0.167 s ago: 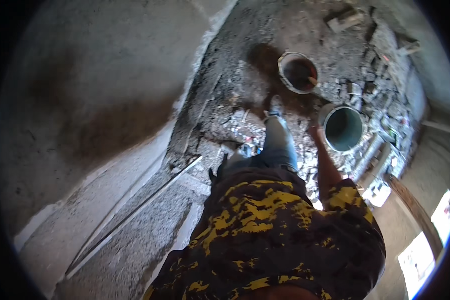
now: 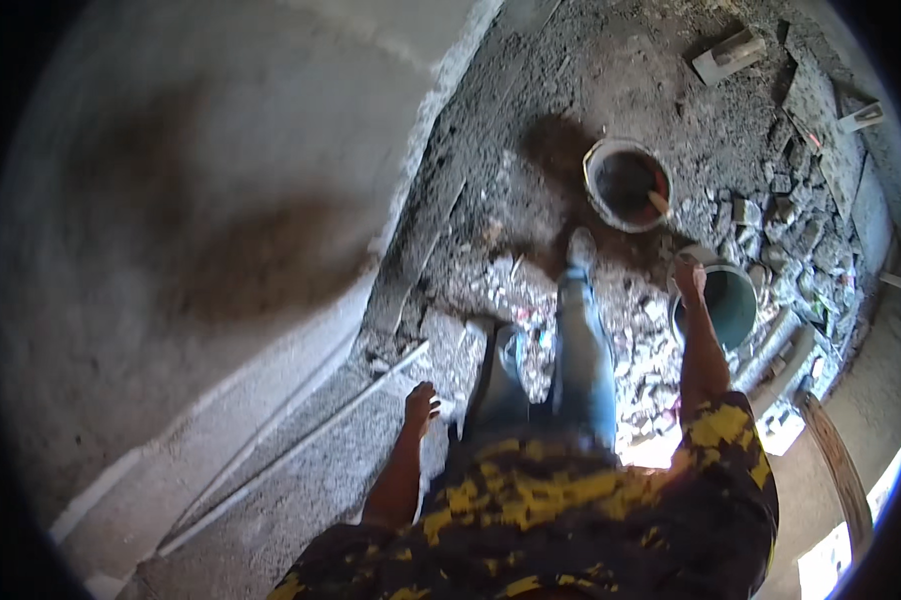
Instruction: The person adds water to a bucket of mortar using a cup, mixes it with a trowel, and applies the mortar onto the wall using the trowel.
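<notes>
My right hand (image 2: 690,272) is closed at the rim of a pale greenish-grey bucket (image 2: 726,312), right of my legs. Another bucket (image 2: 606,172), with dark contents and a wooden-looking handle (image 2: 659,203) inside, stands just beyond it. My left hand (image 2: 423,402) hangs beside my left leg with loosely bent, separated fingers and nothing visible in it. My jeans and shoe (image 2: 579,250) show on the dusty ground between the hands.
A rough concrete wall (image 2: 201,130) runs along the left, with a long thin bar (image 2: 291,450) low beside it. Rubble (image 2: 786,225) lies at the right, along with trowel-like tools (image 2: 726,58), slabs and a wooden post (image 2: 831,450).
My left hand and forearm have come into view. The buckets, legs and my right hand appear lower and farther right in the picture, and my right hand now overlaps the bucket's rim.
</notes>
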The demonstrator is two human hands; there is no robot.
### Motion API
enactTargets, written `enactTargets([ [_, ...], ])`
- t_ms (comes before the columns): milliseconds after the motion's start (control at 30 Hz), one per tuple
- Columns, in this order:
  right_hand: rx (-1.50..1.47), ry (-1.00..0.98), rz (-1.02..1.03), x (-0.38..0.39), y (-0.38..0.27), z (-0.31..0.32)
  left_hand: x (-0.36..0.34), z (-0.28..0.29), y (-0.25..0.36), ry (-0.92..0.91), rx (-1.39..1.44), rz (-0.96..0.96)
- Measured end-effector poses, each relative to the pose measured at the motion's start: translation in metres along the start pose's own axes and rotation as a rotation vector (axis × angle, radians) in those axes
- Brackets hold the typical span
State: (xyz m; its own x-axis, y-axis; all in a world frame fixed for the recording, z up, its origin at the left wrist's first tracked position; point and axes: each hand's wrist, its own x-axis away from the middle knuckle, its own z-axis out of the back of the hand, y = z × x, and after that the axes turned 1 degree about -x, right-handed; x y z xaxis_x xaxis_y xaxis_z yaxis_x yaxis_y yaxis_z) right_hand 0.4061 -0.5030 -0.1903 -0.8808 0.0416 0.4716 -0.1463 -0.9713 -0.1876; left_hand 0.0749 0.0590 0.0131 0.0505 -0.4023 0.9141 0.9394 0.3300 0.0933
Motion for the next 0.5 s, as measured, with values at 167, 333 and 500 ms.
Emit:
enactTargets([
  [167, -0.091, -0.241, -0.252, -0.136, -0.021, 0.006, -0.105, -0.132, 0.165, -0.166, -0.34, -0.412],
  [333, -0.084, -0.212, -0.13, -0.238, -0.02, -0.058, -0.176, -0.377, 0.301, -0.549, -0.402, -0.369],
  [500, 0.3, -0.202, -0.05, -0.28, -0.01, -0.136, -0.252, -0.562, 0.336, -0.516, -0.327, -0.412],
])
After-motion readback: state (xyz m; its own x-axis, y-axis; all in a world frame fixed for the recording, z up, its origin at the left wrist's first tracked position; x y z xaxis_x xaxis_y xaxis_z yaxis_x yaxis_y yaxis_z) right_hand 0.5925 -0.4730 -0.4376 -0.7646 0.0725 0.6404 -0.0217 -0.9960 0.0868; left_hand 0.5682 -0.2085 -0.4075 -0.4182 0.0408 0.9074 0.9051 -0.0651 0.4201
